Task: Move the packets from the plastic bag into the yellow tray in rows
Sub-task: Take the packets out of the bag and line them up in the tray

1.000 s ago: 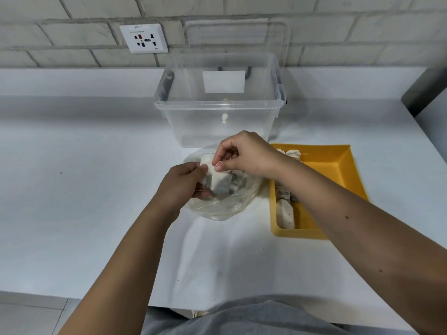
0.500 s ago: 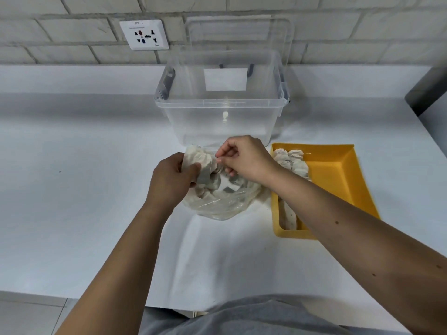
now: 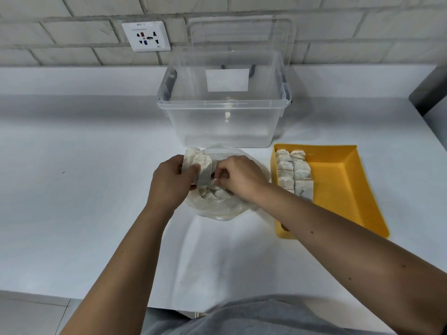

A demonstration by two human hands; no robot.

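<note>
A clear plastic bag (image 3: 217,209) with several pale packets (image 3: 212,193) lies on the white table in front of me. My left hand (image 3: 169,184) grips a stack of packets (image 3: 197,160) at the bag's left rim. My right hand (image 3: 238,177) reaches into the bag's mouth, fingers pinched on a packet there. To the right sits the yellow tray (image 3: 343,189), with two rows of packets (image 3: 294,175) along its left side; my right forearm hides the rows' near end.
A clear storage box (image 3: 225,122) stands just behind the bag, its lid leaning on the brick wall. A wall socket (image 3: 145,36) is at the back left. A dark object (image 3: 428,93) sits at the far right edge.
My right hand has dropped from above the bag into its mouth. My left hand now holds the packets higher at the bag's left rim. The tray's packet rows have come into view.
</note>
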